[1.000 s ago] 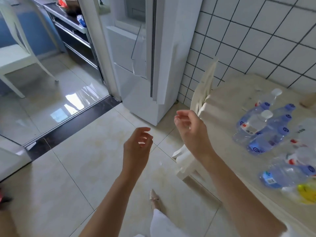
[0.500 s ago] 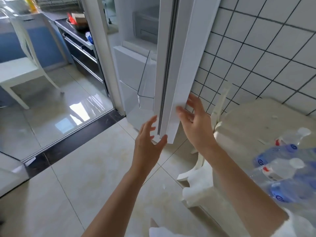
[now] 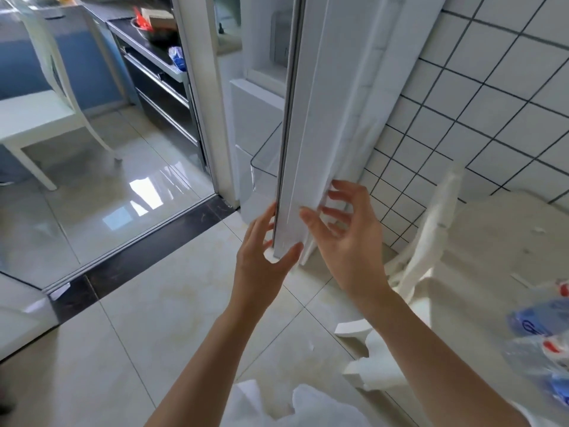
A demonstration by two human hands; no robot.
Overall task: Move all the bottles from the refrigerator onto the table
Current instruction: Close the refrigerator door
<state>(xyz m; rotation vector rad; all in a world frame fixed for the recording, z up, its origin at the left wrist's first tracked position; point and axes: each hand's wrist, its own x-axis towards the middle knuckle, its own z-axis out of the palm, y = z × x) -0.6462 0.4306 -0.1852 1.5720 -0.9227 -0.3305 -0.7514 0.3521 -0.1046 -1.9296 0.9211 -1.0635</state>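
The white refrigerator door stands edge-on in front of me, partly open, with a clear door shelf showing on its left. My left hand has spread fingers at the door's lower left edge, thumb under its corner. My right hand is open with fingertips against the door's right side near the bottom. Neither hand holds anything. Clear water bottles with blue labels and red-marked ones lie on the beige table at the far right edge. No bottle shows inside the refrigerator from here.
A white plastic chair stands between the door and the table, against a white tiled wall. To the left, a dark threshold leads into a kitchen with a white chair and a dark metal rack.
The view has moved closer to the refrigerator and turned left. Both hands rose from mid-air to the bottom of the door edge. The bottles on the table slid to the right edge of view.
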